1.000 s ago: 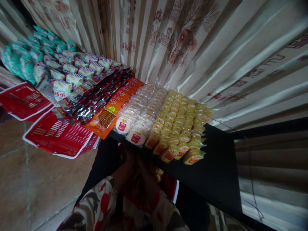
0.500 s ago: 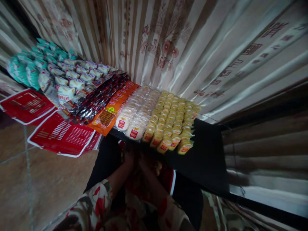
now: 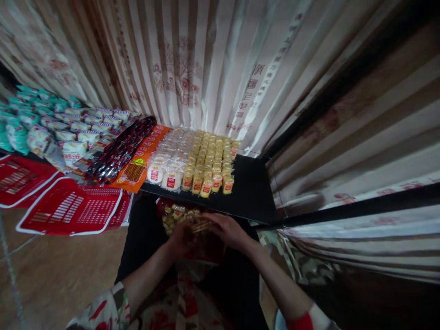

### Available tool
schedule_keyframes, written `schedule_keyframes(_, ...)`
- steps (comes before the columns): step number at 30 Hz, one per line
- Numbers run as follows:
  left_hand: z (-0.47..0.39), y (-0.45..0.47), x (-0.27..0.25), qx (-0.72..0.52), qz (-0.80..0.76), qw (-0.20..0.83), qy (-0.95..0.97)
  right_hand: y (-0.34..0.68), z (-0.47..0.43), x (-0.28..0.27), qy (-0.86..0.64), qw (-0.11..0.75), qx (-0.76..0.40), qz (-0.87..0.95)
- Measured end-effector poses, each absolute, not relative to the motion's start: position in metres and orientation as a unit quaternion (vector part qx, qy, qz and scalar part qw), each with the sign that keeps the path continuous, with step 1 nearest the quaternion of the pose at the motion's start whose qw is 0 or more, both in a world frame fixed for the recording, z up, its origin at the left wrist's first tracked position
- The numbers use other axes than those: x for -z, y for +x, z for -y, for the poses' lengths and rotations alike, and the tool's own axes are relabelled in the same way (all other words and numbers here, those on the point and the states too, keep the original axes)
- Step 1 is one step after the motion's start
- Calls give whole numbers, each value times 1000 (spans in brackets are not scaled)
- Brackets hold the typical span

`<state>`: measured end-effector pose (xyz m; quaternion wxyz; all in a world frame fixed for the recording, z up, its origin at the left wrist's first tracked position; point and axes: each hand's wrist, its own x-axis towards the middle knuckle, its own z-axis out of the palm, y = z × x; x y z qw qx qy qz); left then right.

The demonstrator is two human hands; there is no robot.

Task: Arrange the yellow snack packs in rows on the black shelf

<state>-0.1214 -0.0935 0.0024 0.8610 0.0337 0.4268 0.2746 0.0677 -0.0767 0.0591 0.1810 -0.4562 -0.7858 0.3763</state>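
Note:
On my lap stands a red basket [image 3: 206, 252] with small yellow wrapped snack packs [image 3: 175, 215] in it. My left hand [image 3: 182, 238] is closed at a few yellowish wrapped packs [image 3: 201, 226] above the basket. From the other side my right hand [image 3: 227, 229] curls its fingers over the same packs. Their exact number and shape are blurred in the dim light. Just beyond my hands, rows of yellow wrapped cakes [image 3: 206, 185] stand on a black shelf [image 3: 252, 188]. White round packs [image 3: 172, 180] adjoin them on the left.
Left along the shelf lie an orange snack bag [image 3: 132, 174], dark red-and-silver packets [image 3: 117, 153], white bags [image 3: 74, 149] and green bags [image 3: 17, 135]. Red baskets [image 3: 72, 206] stand on the tiled floor at left. A pleated printed curtain [image 3: 213, 68] hangs behind the shelf.
My hands have come up out of the basket, spread apart at the elbows, and now hold yellowish packs between them. The view has swung right, shifting the shelf goods leftward.

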Motion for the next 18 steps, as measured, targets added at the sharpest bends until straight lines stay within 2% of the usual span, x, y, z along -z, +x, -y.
schedule_keyframes(5, 87, -98, -31, -269, -359, 894, 4, 91, 62, -92, -498, 187, -379, 758)
schedule_keyframes(8, 77, -87, -44, -260, -412, 872, 42, 103, 60, -95, -512, 233, -396, 726)
schedule_keyframes(14, 45, -68, -70, -215, -493, 826, 168, 122, 71, -83, -547, 352, -509, 564)
schedule_keyframes(18, 23, -48, -98, -189, -534, 775, 281, 132, 76, -74, -551, 433, -519, 489)
